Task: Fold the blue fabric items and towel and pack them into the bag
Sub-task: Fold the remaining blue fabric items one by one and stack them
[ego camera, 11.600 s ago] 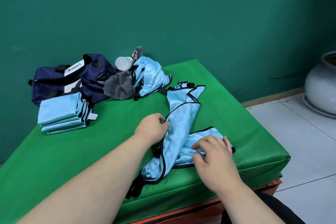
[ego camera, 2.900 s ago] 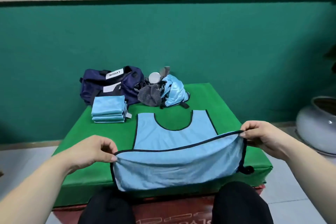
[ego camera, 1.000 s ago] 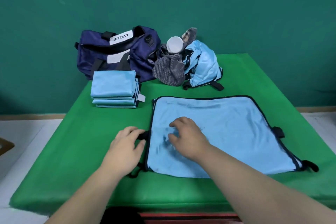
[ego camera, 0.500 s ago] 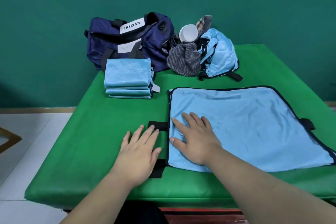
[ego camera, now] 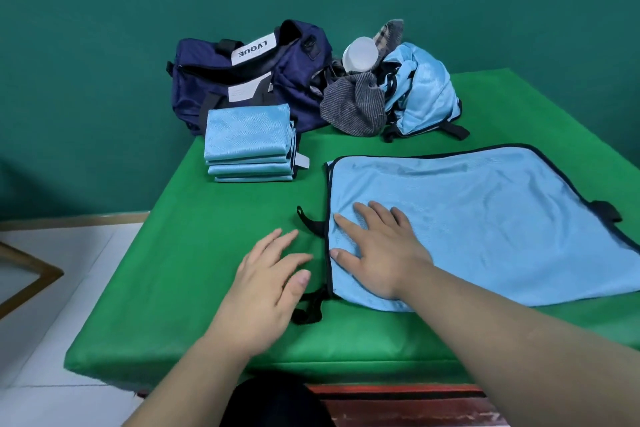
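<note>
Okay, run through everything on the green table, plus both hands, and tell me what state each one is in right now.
Spread blue bib: lying flat, not yet folded small.
Blue stack: folded, piled neatly.
Crumpled blue bib: bunched up, unfolded.
Grey towel: bunched up, unfolded.
Navy bag: appears open on top.
Left hand: open, beside the spread bib.
Right hand: open, pressing the spread bib.

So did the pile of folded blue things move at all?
No. The folded pile sits right in front of the navy bag, near the back left of the green table, just as it did before.
</note>
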